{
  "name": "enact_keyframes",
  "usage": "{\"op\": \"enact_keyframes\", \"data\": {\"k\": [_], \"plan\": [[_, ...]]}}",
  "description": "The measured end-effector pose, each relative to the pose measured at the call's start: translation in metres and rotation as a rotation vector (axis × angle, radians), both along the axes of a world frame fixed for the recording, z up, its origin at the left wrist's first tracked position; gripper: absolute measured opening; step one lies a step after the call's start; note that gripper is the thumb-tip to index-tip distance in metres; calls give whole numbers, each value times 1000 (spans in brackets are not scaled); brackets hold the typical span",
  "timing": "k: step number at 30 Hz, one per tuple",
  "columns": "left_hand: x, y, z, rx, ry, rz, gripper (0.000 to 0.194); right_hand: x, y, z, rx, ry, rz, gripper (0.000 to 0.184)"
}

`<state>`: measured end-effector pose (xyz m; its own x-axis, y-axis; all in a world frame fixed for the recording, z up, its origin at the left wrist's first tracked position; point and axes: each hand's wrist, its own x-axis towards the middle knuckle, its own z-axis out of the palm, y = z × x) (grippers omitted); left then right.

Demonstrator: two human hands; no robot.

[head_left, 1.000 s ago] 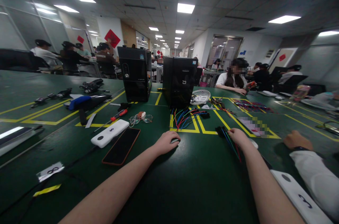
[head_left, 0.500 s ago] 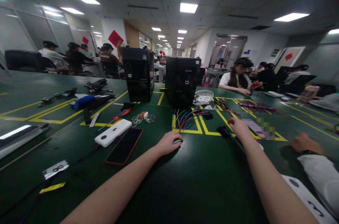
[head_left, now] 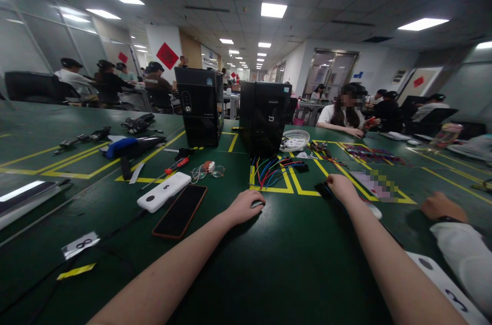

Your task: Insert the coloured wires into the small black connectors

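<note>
My left hand (head_left: 246, 207) rests on the green tabletop with its fingers curled in and the thumb close to them; nothing shows in it. In front of it lies a fan of coloured wires (head_left: 271, 174) with dark connectors. To the right, my right hand (head_left: 342, 187) has its fingers bent down onto a dark cable with a black connector end (head_left: 324, 190). Its fingertips are partly hidden, and most of the cable runs beneath the hand and forearm. A white rounded object (head_left: 373, 210) lies just behind that wrist.
Two black computer towers (head_left: 200, 109) stand ahead, beside a white basket (head_left: 295, 140). To the left lie a phone (head_left: 180, 211), a white power bank (head_left: 164, 191), glasses (head_left: 208, 171) and a red screwdriver (head_left: 177, 164). Another person's hand (head_left: 444, 207) rests at right; a co-worker (head_left: 346, 115) sits opposite.
My right hand has moved slightly left and down, onto the dark cable near its black end. The left hand stays where it was.
</note>
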<state>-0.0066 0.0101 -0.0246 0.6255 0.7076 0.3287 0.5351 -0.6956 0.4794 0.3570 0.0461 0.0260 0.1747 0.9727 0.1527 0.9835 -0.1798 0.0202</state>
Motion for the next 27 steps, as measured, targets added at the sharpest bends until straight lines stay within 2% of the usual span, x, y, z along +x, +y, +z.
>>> {"op": "enact_keyframes", "data": {"k": [5, 11, 15, 18, 22, 25, 27], "plan": [[0, 0, 0, 1, 2, 0, 16, -2, -2, -5, -10, -43, 5, 28], [0, -4, 4, -7, -2, 1, 16, -12, -8, -3, -96, -49, -5, 32], [0, -4, 5, -3, -3, -3, 16, -30, -20, -9, -62, -34, -89, 46], [0, -3, 4, -8, -11, -1, 17, -53, -34, -16, -1, -79, -105, 42], [-2, -3, 1, -35, -42, 17, 31, -102, -57, -19, -9, -44, 93, 36], [-3, -3, -1, -43, -89, 40, 54, -148, -72, -21, 22, 22, 359, 36], [-3, -2, -3, -45, -98, 43, 62, -174, -78, -26, 78, 60, 528, 40]]}}
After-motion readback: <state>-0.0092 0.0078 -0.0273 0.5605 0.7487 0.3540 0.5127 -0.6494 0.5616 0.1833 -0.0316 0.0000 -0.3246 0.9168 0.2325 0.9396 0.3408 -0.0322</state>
